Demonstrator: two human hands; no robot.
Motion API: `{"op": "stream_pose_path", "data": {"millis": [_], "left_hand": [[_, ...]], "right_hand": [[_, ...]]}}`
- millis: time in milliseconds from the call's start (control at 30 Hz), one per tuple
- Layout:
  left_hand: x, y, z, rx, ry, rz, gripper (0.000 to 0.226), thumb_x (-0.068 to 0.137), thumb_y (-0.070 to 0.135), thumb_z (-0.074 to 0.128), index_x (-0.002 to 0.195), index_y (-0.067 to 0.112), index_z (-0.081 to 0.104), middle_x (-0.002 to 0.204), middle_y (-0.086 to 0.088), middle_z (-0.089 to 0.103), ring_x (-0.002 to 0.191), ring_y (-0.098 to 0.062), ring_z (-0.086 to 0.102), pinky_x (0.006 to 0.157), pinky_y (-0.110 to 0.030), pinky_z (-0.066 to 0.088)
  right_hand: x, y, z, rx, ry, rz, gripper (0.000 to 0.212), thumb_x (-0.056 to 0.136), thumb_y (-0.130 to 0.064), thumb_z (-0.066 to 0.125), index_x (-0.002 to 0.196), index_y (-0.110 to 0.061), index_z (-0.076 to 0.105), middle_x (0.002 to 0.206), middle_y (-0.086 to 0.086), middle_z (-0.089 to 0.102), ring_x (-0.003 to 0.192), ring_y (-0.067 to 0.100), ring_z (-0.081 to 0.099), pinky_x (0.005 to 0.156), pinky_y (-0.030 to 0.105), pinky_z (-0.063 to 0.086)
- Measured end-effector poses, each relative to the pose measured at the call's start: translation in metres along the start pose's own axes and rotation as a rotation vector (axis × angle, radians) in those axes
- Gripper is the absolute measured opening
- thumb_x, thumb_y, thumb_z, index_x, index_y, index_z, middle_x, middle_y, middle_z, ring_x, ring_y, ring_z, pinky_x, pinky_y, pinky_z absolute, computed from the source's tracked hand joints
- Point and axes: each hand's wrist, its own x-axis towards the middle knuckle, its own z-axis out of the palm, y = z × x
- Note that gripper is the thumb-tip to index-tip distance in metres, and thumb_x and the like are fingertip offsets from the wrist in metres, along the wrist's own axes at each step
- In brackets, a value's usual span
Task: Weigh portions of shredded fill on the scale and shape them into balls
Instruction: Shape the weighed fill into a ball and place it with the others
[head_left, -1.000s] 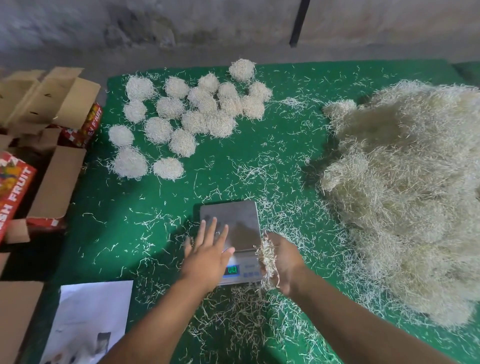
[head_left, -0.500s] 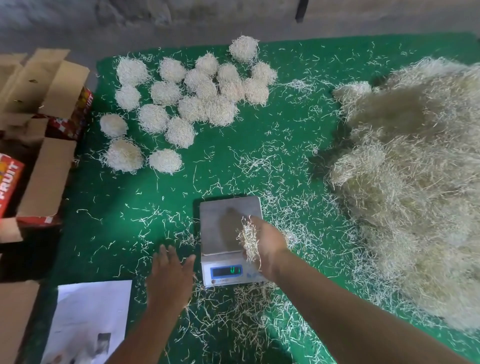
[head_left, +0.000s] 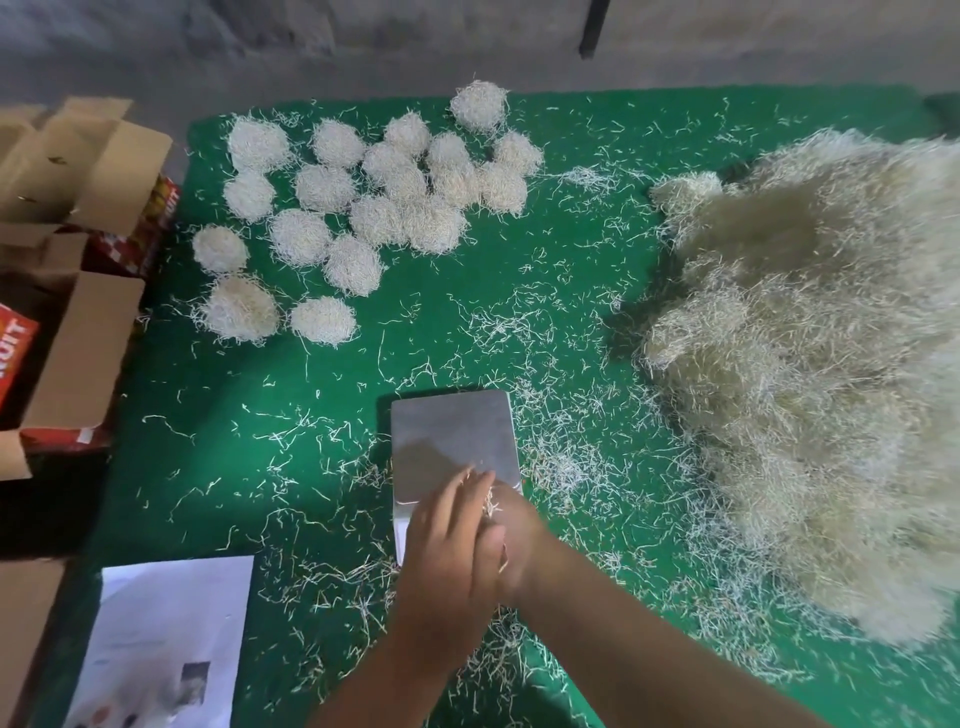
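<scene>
At lower centre of the frame, the left hand (head_left: 445, 540) lies over the right hand (head_left: 511, 535), the two pressed together around a small tuft of pale shredded fill (head_left: 488, 501) whose strands poke out between the fingers. Both hands sit over the near end of the flat silver digital scale (head_left: 453, 441), hiding its display; the steel platform beyond them is bare.

The scale rests on a green-covered desk (head_left: 545, 270) littered with loose strands. At the right of the frame a large heap of pale shredded fill (head_left: 821, 364) spreads across the desk. At upper left, many finished round balls of fill (head_left: 363, 202) lie in a loose cluster, several touching.

At the left edge stand open brown cardboard boxes (head_left: 83, 161) with red printed sides, flaps raised; what they hold cannot be seen. A white printed paper sheet (head_left: 166, 634) lies at lower left.
</scene>
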Motion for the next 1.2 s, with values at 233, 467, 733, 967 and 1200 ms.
{"op": "stream_pose_path", "data": {"millis": [233,467,733,967,1200], "left_hand": [[-0.015,0.024,-0.023,-0.076,0.289,0.132,0.055,0.111,0.035,0.028,0.146,0.004,0.056,0.154,-0.005,0.051,0.143,-0.030,0.048,0.114,-0.056,0.041],[-0.037,0.035,-0.068,0.111,0.444,0.239,0.057,0.106,0.039,0.032,0.140,0.005,0.063,0.162,-0.008,0.042,0.151,-0.033,0.038,0.123,-0.060,0.025],[-0.038,0.024,-0.080,0.160,0.430,0.072,0.048,0.111,0.039,0.035,0.117,0.013,0.075,0.119,0.002,0.072,0.108,-0.021,0.066,0.100,-0.047,0.052],[-0.012,0.028,-0.081,0.050,0.384,-0.099,0.031,0.098,0.037,0.044,0.083,0.017,0.063,0.078,0.003,0.062,0.066,-0.024,0.055,0.055,-0.034,0.038],[0.010,0.045,-0.092,-0.890,0.524,-0.693,0.015,0.080,0.037,0.055,0.074,0.038,0.068,0.077,0.009,0.062,0.078,-0.019,0.059,0.061,-0.033,0.047]], "right_hand": [[-0.061,0.006,0.029,-0.101,-0.275,-0.037,0.049,0.107,-0.028,0.045,0.061,-0.016,0.056,0.053,0.000,0.049,0.043,0.015,0.057,0.036,0.026,0.045],[-0.109,0.029,0.063,-0.149,-0.396,-0.072,0.039,0.108,-0.029,0.051,0.076,-0.016,0.066,0.068,0.001,0.064,0.065,0.014,0.067,0.059,0.024,0.055],[-0.111,0.059,0.058,-0.090,-0.257,-0.058,0.042,0.110,-0.034,0.047,0.079,-0.017,0.069,0.075,0.002,0.069,0.073,0.016,0.070,0.070,0.027,0.056],[-0.114,0.061,0.046,-0.009,-0.294,-0.102,0.071,0.107,-0.070,0.028,0.128,-0.018,0.072,0.105,0.007,0.076,0.096,0.023,0.072,0.088,0.035,0.056],[-0.118,0.052,0.026,-0.015,-0.251,-0.168,0.074,0.103,-0.076,0.031,0.130,-0.014,0.062,0.120,0.020,0.070,0.125,0.035,0.068,0.112,0.052,0.051]]}}
